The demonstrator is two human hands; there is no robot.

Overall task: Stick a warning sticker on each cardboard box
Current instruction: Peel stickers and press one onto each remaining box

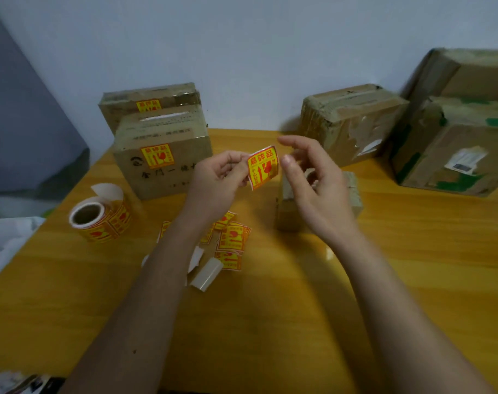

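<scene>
Left hand (pixel 213 183) pinching warning sticker (pixel 263 167) above table (pixel 299 294); right hand (pixel 316 183) released, fingers spread, beside it.

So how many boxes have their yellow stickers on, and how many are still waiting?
Two are done: the front left box and the box behind it each show a yellow sticker. In hand: the left hand pinches a loose warning sticker, and the right hand is open beside it. Left: the small box behind the right hand and three boxes on the right show none.
</scene>
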